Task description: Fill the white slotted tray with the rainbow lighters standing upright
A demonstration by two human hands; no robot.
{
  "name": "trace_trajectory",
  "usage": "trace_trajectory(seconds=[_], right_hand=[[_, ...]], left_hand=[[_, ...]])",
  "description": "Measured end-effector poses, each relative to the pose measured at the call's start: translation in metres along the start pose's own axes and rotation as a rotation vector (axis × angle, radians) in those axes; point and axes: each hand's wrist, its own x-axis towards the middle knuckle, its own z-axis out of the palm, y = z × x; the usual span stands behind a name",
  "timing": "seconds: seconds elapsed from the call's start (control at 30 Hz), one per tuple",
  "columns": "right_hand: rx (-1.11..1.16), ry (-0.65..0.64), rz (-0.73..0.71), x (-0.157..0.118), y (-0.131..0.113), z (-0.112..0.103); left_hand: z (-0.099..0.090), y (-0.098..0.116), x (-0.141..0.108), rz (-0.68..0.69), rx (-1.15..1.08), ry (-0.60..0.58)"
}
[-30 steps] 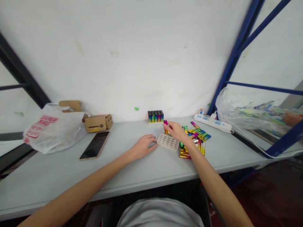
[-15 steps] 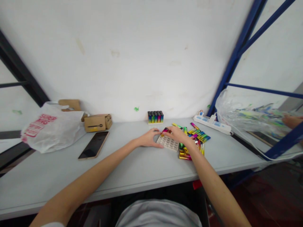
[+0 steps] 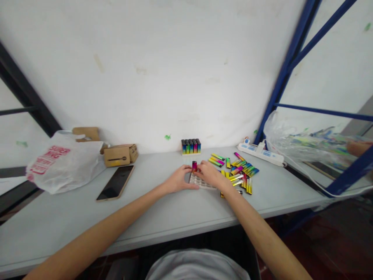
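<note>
White wall (image 3: 151, 77), grey desk (image 3: 166, 206); tray (image 3: 201, 183) is my reference. Packed block (image 3: 191, 146) stands behind it in full rows, so I'd call that one done. Tray looks barely started: one upright piece (image 3: 194, 166) at its far-left corner, visible cells bare, others hidden under my right hand (image 3: 211, 174). Right fingertips pinch that piece. Left hand (image 3: 177, 180) lies round tray's left end; can't tell if it's gripping. Remaining, I judge: loose pieces (image 3: 236, 170) scattered right of tray.
</note>
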Motion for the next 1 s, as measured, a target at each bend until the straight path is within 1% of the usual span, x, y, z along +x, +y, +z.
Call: trace_trajectory(seconds=[0.1,0.17,0.2,0.3,0.37,0.4,0.47,0.57,0.67,0.73,0.8,0.87,1.0], right_hand=[[0.090,-0.022,-0.068,0.001,0.006,-0.004],[0.107,-0.015,-0.052,0.002,0.017,-0.009],[0.081,-0.001,-0.013,0.002,0.023,-0.012],[-0.055,0.046,0.172,-0.002,0.041,-0.019],[-0.088,0.032,0.271,-0.007,0.048,-0.022],[-0.078,0.015,0.296,-0.008,0.050,-0.024],[-0.034,-0.014,0.292,-0.010,0.050,-0.026],[0.008,-0.045,0.240,-0.009,0.046,-0.028],[-0.020,-0.094,0.246,-0.006,0.044,-0.027],[-0.059,-0.101,0.247,-0.006,0.044,-0.027],[-0.079,-0.045,0.244,-0.006,0.043,-0.027],[-0.043,0.076,0.232,-0.005,0.040,-0.030],[0.206,0.330,0.148,0.001,0.034,-0.040]], left_hand=[[-0.007,-0.004,-0.011,-0.007,0.019,0.016],[-0.014,-0.008,-0.016,-0.023,0.041,0.043],[-0.017,-0.011,-0.017,-0.032,0.055,0.056],[-0.023,-0.019,-0.018,-0.057,0.108,0.086],[-0.024,-0.024,-0.019,-0.071,0.142,0.101],[-0.025,-0.025,-0.019,-0.074,0.153,0.104],[-0.028,-0.028,-0.022,-0.063,0.159,0.085],[-0.040,-0.033,-0.027,-0.026,0.134,0.005],[-0.053,-0.037,-0.031,-0.028,0.088,-0.035],[-0.057,-0.039,-0.032,-0.030,0.062,-0.034],[-0.056,-0.040,-0.031,-0.017,0.049,-0.022],[-0.051,-0.040,-0.030,0.001,0.046,-0.001],[-0.040,-0.038,-0.029,0.010,0.055,0.031]])
